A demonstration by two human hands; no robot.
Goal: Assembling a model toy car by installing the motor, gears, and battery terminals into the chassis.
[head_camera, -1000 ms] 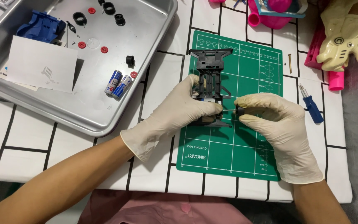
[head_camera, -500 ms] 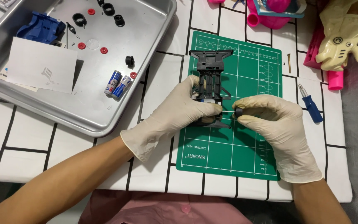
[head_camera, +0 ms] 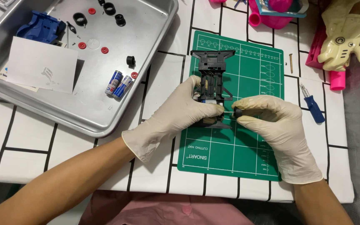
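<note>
Toy car frame (head_camera: 211, 79) looks light, stiff, thin-ribbed plastic; best held by its sides. Left hand (head_camera: 176, 116) clamps it on the green mat (head_camera: 255, 141); right hand (head_camera: 278, 125) pinches a small screwdriver (head_camera: 235, 112).

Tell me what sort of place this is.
Likely a home hobby or toy-repair table: a green cutting mat on a grid-patterned tablecloth, a metal tray of small parts and batteries, and a black toy chassis worked on by gloved hands.
</note>
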